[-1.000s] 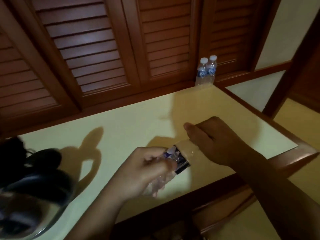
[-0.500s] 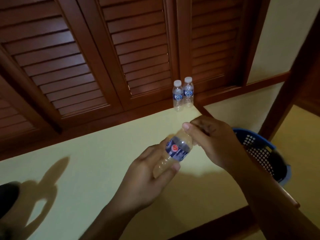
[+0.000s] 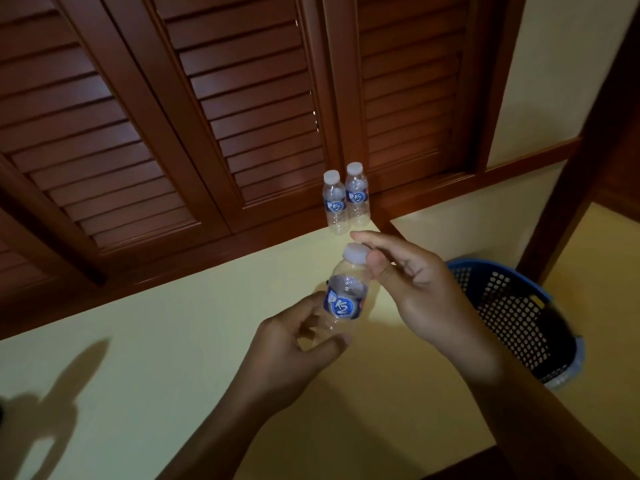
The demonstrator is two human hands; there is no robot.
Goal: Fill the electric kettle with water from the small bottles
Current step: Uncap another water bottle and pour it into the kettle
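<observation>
A small clear water bottle (image 3: pixel 346 299) with a blue label is held above the yellow countertop (image 3: pixel 156 358). My left hand (image 3: pixel 294 348) grips its lower half. Its white cap (image 3: pixel 356 253) is pinched between the thumb and forefinger of my right hand (image 3: pixel 419 292). Two more small capped bottles (image 3: pixel 346 199) stand side by side at the back of the counter, against the louvred doors. The kettle is out of view; only its shadow falls on the counter at the lower left.
Dark wooden louvred doors (image 3: pixel 173 116) rise behind the counter. A blue perforated plastic basket (image 3: pixel 512 313) sits on the floor to the right, past the counter's end. A wooden post (image 3: pixel 571 168) stands at the far right.
The view has swung right, so the kettle left the frame and the blue basket came in. The held bottle has risen upright, and my right hand now pinches its exposed cap.
</observation>
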